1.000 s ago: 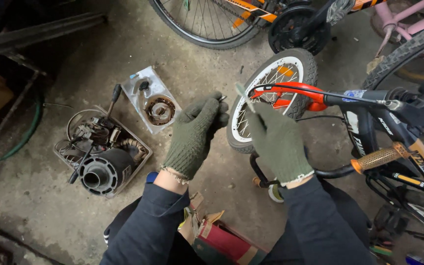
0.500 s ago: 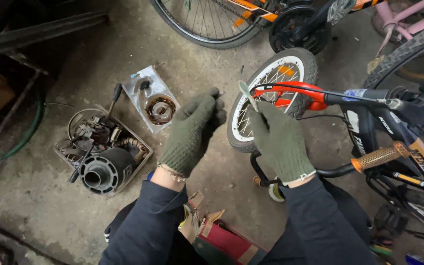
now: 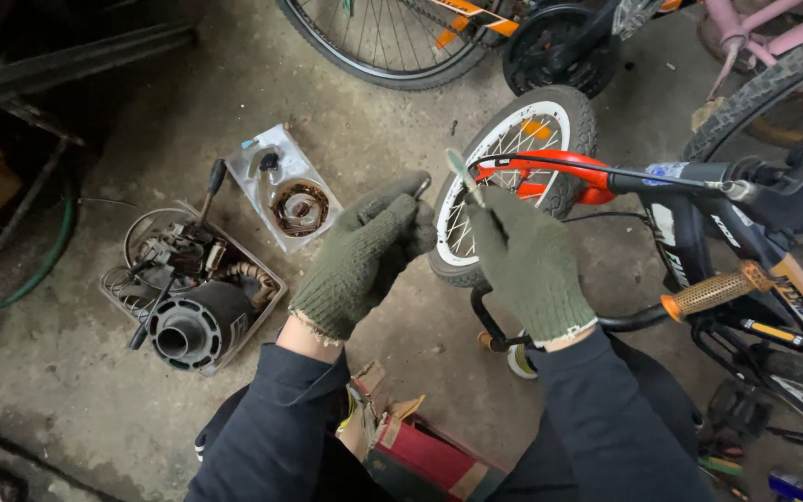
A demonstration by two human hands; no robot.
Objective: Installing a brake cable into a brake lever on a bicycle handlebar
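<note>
Head view, gloved right hand (image 3: pixel 530 265) pinching small tool (image 3: pixel 463 173), tray (image 3: pixel 267 296) apparently holding motor parts (image 3: pixel 195 321)

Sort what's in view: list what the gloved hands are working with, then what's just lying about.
In hand:
- left hand, on a small metal piece
- right hand, holding a thin tool
- small bike wheel right behind them

Lying about:
- tray of motor parts
- copper coil on its card
- green hose
- red box

Tray of motor parts (image 3: pixel 192 288), green hose (image 3: pixel 44 260), small bicycle wheel (image 3: pixel 513 177)
</note>
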